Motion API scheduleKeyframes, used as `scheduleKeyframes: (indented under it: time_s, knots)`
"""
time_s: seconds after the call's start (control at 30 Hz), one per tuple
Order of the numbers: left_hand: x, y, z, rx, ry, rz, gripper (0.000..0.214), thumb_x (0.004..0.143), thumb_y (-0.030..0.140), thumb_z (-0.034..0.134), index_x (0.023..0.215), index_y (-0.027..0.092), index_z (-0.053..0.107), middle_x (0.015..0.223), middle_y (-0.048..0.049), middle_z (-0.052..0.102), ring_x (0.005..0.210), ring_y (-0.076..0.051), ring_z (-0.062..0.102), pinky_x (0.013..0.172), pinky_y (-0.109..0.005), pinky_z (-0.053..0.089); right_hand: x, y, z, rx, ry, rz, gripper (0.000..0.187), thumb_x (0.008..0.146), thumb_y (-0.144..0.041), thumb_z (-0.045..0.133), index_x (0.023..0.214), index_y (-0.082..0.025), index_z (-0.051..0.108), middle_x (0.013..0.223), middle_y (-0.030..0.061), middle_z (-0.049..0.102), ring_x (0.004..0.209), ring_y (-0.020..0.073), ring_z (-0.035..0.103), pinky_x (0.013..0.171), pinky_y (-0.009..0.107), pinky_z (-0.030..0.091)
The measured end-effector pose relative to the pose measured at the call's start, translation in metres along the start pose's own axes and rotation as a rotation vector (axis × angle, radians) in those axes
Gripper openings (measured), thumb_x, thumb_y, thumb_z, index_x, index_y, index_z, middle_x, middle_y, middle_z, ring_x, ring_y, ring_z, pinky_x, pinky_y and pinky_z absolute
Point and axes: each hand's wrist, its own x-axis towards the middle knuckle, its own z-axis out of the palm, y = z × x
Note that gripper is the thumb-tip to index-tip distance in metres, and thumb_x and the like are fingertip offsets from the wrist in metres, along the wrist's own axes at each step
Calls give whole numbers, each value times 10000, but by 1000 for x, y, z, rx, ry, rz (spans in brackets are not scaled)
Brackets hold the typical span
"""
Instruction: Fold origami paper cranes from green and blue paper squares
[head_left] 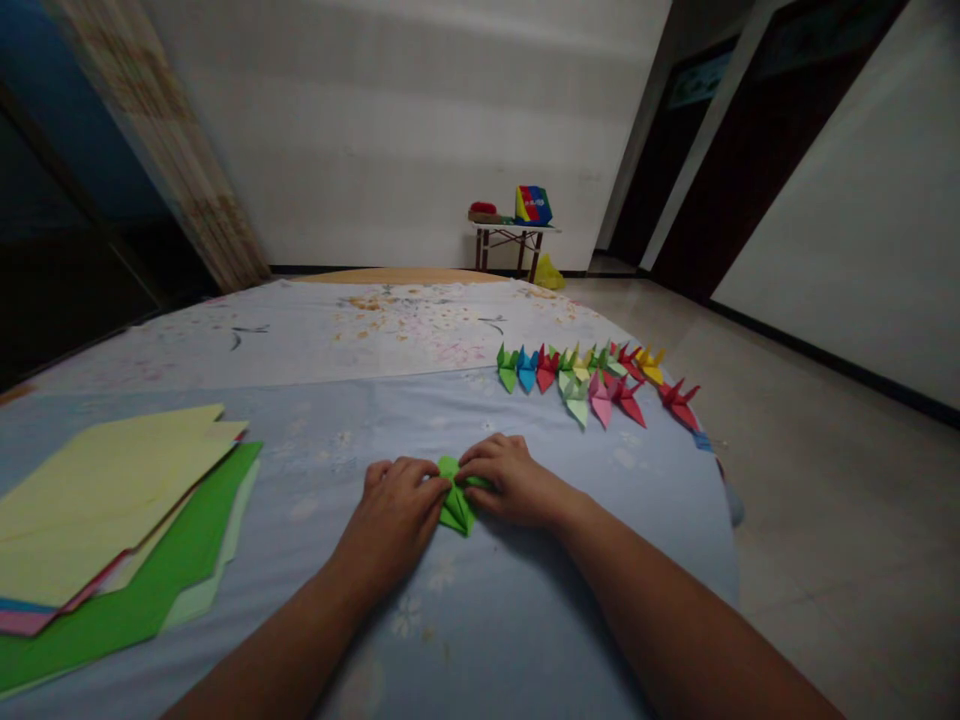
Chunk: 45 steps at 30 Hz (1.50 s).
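L grip (pixel 401 505): pinching upper L part of green paper (pixel 457 514), thumb + fingertips close tog on it
R grip (pixel 516 480): pinching R side of same pc, bit of green showing btwn thumb & index, other fingers curled
Hand pose: both low over bench (pixel 397 274), backs up, fingers bent inwd, tips just beside each other at the pc
Forearms (pixel 660 600): bare, L in from btm L, R in from btm R, converging at the paper
Green paper look: bright green, small, folded, near end pointed, crease down mid, upper part partly hid by fingers
Green paper spot: on light blue cloth (pixel 487 640), btwn both hands
Cranes (pixel 601 398): approx a dozen, beyond & R of R grip, bunched in rows, green, blue, red, pink, yellow
Lone red crane (pixel 679 404): R of the bunch, nr bench edge
Paper stack (pixel 112 485): well L of L grip, pale yellow on top, green lower down, pink, red & blue edges peeking out
White floral cloth (pixel 315 345): far part of bench, wood rim past it
Small stand (pixel 517 228): by back wall, w/ multicolour box (pixel 533 205) on top, yellow bag (pixel 549 273) on floor beside it
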Motion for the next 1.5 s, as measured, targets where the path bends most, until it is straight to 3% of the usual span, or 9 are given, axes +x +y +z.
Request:
scheduleKeyframes:
  time_s: [0.3,0.43,0.6,1.07,1.5]
  knots:
    - [-2,6,-7,60,-116,-17,213,822,192,490,950,250,649,1094,-46,640,1029,-245,516,892,-451,270,-2,-7,-5,-45,-21,41,196,793,-306,612,978,-257,651,1020,33,609,982,199,459,864,375,250]
    - [-5,16,-9,120,-191,-38,327,806,152,470,1084,248,615,1245,-45,579,1165,-280,452,944,-490,229,-2,-4,-4,-30,-16,41,187,796,-312,609,968,-265,665,1018,32,619,982,202,462,865,376,247]
    - [-10,20,-7,147,-274,-84,402,814,144,416,1175,233,569,1272,-52,564,1225,-287,411,976,-519,200,-2,-3,-3,-19,1,31,192,793,-309,614,973,-276,672,1020,27,624,981,197,468,871,381,247]
    - [-16,4,-11,107,-318,-39,533,769,96,409,1244,319,501,1310,-31,531,1194,-262,465,1020,-556,141,0,1,0,-33,-21,54,216,801,-359,613,1007,-327,670,1041,28,623,1004,207,463,865,385,242]
    - [-16,1,-20,59,-430,-19,649,726,77,411,1312,354,421,1401,-18,421,1266,-291,373,1009,-582,189,-1,-2,-3,-38,-30,53,192,807,-356,610,981,-313,678,1043,20,618,1008,196,463,865,373,240]
